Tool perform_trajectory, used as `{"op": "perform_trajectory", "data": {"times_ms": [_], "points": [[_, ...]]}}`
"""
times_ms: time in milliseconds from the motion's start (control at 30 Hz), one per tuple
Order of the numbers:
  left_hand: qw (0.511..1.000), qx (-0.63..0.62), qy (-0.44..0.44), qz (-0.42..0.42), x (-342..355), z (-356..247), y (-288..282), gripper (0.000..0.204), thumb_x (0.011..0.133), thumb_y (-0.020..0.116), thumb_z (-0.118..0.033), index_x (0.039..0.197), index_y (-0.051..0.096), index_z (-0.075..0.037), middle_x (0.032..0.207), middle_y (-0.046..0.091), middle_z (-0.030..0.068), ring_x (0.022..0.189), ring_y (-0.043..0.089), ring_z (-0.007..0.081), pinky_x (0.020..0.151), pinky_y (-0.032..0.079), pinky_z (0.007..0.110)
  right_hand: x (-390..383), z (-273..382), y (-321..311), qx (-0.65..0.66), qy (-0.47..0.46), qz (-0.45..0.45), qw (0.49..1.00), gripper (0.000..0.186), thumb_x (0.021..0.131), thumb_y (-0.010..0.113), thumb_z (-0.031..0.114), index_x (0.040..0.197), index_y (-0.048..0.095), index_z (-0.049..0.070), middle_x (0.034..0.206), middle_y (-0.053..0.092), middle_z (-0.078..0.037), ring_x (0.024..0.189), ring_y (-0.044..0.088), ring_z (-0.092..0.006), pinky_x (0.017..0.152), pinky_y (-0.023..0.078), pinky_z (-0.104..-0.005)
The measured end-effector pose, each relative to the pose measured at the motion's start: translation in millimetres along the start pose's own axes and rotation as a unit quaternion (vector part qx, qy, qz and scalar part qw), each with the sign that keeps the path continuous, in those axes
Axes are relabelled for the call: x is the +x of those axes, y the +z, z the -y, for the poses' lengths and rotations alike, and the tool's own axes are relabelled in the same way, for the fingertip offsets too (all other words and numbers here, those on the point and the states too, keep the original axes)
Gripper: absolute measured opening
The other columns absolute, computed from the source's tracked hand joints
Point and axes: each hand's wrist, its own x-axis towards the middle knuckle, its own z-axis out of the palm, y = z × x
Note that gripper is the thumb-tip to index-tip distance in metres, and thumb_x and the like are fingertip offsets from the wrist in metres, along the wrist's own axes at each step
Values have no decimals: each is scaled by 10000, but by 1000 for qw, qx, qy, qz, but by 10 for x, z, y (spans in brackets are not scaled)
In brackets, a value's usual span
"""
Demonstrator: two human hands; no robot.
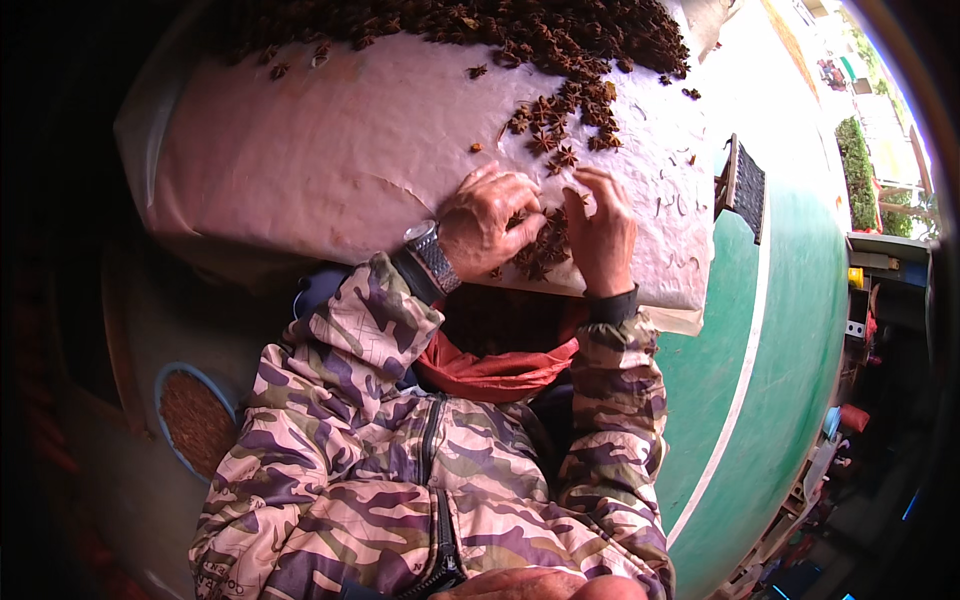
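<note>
My left hand [492, 222], with a watch [432, 255] on its wrist, is bent over the near edge of the table. Its thumb and fingers are closed around a dark star anise piece [516, 219]. Opposite it, my right hand [603, 230] has curled fingers, with a bit of star anise showing between thumb and fingertips. A small heap of star anise [545, 250] lies between and below the hands. More loose star anise [543, 140] trails away toward the back. Just under the table edge, a red sack [497, 372] gapes in front of me, its inside dark.
A pale plastic sheet [290, 150] covers the table. Along its far side spreads a large pile of star anise [480, 25]. On the floor at left stands a blue-rimmed basin [195, 420] of brown bits. The green floor [790, 350] at right carries a white line and a dark rack [745, 185].
</note>
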Motion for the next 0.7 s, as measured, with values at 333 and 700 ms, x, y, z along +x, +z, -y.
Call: {"op": "perform_trajectory", "data": {"times_ms": [333, 700], "points": [[999, -15, -21, -20, 138, 104, 125, 157, 871, 746, -126, 982, 663, -53, 1023, 708, 119, 989, 673, 321, 930, 521, 401, 198, -291, 100, -7, 159, 68, 985, 181, 901, 738, 167, 1028, 686, 49, 1068, 710, -174, 900, 714, -332, 786, 554, -410], [936, -304, -171, -40, 201, 99, 164, 269, 996, 687, -147, 1208, 656, 16, 1016, 736, 91, 893, 707, 122, 787, 581, 268, -44, 259, 114, 211, 68, -24, 975, 202, 899, 729, -11, 1100, 702, -18, 1048, 685, -129, 834, 707, -190, 749, 559, -298]]}}
